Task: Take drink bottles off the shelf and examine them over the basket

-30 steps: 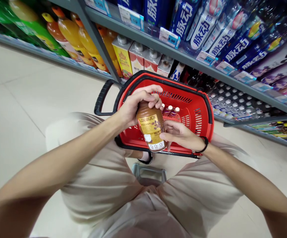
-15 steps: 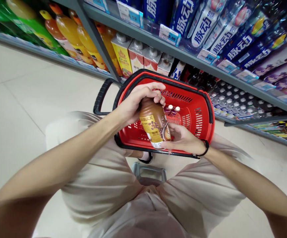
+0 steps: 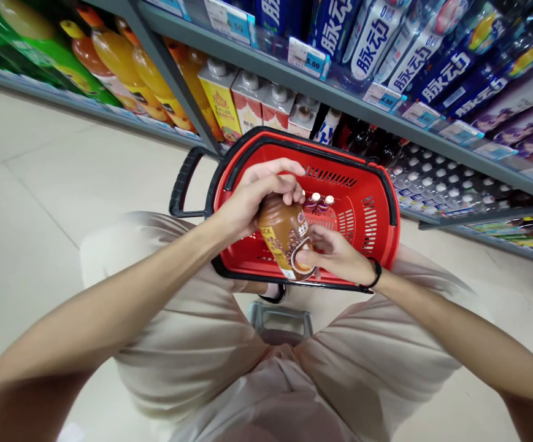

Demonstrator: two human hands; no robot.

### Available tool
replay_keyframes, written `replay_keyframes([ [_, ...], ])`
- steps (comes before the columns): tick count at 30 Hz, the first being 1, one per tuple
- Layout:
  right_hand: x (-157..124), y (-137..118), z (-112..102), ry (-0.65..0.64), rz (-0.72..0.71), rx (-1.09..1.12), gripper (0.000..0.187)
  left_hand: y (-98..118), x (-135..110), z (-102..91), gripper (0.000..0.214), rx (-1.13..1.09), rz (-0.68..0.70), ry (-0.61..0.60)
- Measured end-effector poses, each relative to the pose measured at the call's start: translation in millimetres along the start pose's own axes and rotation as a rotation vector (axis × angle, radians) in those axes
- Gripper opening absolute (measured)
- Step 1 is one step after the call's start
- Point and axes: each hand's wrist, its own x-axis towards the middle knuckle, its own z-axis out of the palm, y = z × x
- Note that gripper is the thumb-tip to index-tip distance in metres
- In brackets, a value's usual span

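Note:
Over a red shopping basket [image 3: 266,145] with black trim, both my hands are on a brown coffee bottle [image 3: 281,222]. Its label shows coffee beans and a cup. My left hand [image 3: 266,184] curls round the bottle's top end and hides the cap. My right hand [image 3: 340,258], with a black band at the wrist, grips the lower right side, thumb across the label. Inside the basket, behind the bottle, stand several small dark bottles [image 3: 321,204] with white caps; part of that group is covered by my left hand and the coffee bottle.
Store shelves run along the far side, with a shelf edge [image 3: 266,61] carrying price tags. Blue-labelled drink bottles [image 3: 376,37], juice cartons [image 3: 248,101] and orange drink bottles [image 3: 119,61] stand there. The basket's black handle [image 3: 186,182] points left. A grey stool [image 3: 281,319] shows between my legs.
The coffee bottle has turned in my hands, so the cup picture faces up more and the yellow label panel has rolled left. It has also dipped slightly nearer to me.

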Motion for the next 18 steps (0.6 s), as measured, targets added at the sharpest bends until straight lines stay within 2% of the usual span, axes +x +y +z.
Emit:
replay_keyframes([
  [4, 2.4, 0.6, 5.4, -0.207, 0.09, 0.13, 0.064, 0.2, -0.9, 1.3, 0.022, -0.001, -0.022, 0.003],
  [7, 7.3, 4.4, 3.2, -0.254, 0.073, 0.134, 0.059, 1.1, 0.9, -5.4, 0.015, 0.134, -0.019, -0.016],
  [9, 11.3, 8.3, -1.4, -0.227, 0.046, 0.105, 0.058, 2.8, 2.2, -12.6, 0.015, 0.323, -0.007, -0.073],
  [13, 14.0, 11.6, -11.6, -0.207, -0.014, -0.016, 0.056, 7.0, 4.7, -26.0, 0.036, 0.747, -0.012, -0.194],
  [16, 9.9, 11.8, -14.6, -0.184, -0.055, -0.26, 0.04, 4.8, 4.9, -28.2, 0.034, 1.164, -0.023, -0.201],
  [18, 6.9, 14.2, -15.6, -0.148, -0.041, -0.436, 0.032, -0.6, 4.3, -25.1, 0.045, 1.391, -0.021, -0.222],
])
